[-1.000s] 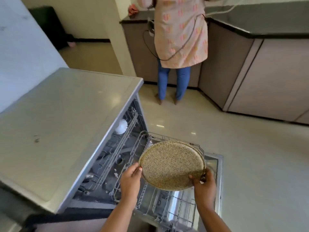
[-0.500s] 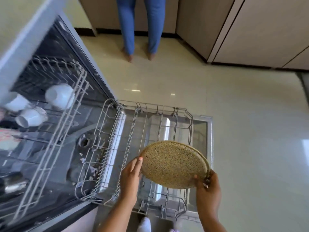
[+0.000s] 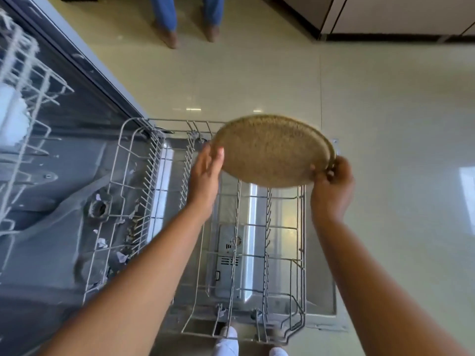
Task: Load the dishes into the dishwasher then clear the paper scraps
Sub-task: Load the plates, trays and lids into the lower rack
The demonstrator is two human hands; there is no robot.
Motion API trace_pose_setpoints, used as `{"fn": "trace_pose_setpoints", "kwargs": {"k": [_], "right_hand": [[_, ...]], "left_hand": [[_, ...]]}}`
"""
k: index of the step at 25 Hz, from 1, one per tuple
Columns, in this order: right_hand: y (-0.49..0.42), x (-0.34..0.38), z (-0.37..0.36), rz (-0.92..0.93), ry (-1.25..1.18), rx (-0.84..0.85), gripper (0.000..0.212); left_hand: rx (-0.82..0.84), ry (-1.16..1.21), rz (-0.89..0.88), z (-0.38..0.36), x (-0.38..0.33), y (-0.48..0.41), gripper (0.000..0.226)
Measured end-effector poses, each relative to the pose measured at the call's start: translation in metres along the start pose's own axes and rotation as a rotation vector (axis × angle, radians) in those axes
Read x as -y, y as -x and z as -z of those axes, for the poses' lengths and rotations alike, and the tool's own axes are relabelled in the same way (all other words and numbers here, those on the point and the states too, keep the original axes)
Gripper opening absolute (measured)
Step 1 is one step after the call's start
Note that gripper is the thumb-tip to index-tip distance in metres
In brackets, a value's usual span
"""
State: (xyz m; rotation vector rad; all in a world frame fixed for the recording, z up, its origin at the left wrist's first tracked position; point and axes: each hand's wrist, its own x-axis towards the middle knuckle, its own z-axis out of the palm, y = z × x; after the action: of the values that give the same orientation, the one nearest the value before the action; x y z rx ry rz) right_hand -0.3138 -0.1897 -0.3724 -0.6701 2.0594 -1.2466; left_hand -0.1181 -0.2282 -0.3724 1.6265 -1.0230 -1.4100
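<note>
A round speckled tan plate (image 3: pixel 272 150) hangs tilted above the far end of the pulled-out lower wire rack (image 3: pixel 303 227). My left hand (image 3: pixel 205 173) lies with straight fingers against the plate's left rim. My right hand (image 3: pixel 331 183) pinches the right rim, thumb on the upper face. The rack carries no dishes. Small paper scraps (image 3: pixel 120 256) lie on the dishwasher tub floor (image 3: pixel 51 201) near the drain (image 3: pixel 99 208).
The open dishwasher door (image 3: pixel 318 291) lies flat under the rack. The upper rack (image 3: pixel 20 80) at left holds a white cup (image 3: pixel 11 119). Another person's legs (image 3: pixel 187 19) stand on the tiled floor ahead. Cabinets (image 3: pixel 398 14) line the far right.
My view has tipped down over the rack. Both arms have stretched out and carried the plate toward the rack's far end.
</note>
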Motion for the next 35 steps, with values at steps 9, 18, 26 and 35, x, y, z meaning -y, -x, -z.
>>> {"fn": "trace_pose_setpoints", "kwargs": {"k": [9, 18, 26, 35], "right_hand": [[-0.083, 0.015, -0.043, 0.190, 0.027, -0.017, 0.031], [-0.094, -0.016, -0.064, 0.178, 0.195, 0.069, 0.023], [-0.096, -0.039, -0.069, 0.057, 0.538, 0.249, 0.030], [-0.056, -0.034, -0.066, 0.075, 0.517, 0.216, 0.042]], "left_hand": [[-0.073, 0.037, -0.049, -0.018, 0.005, -0.111, 0.017], [-0.067, 0.005, -0.004, -0.012, 0.048, -0.131, 0.033], [0.072, -0.311, 0.122, -0.019, 0.071, -0.136, 0.054], [-0.079, -0.333, 0.187, -0.002, 0.065, -0.089, 0.056]]}}
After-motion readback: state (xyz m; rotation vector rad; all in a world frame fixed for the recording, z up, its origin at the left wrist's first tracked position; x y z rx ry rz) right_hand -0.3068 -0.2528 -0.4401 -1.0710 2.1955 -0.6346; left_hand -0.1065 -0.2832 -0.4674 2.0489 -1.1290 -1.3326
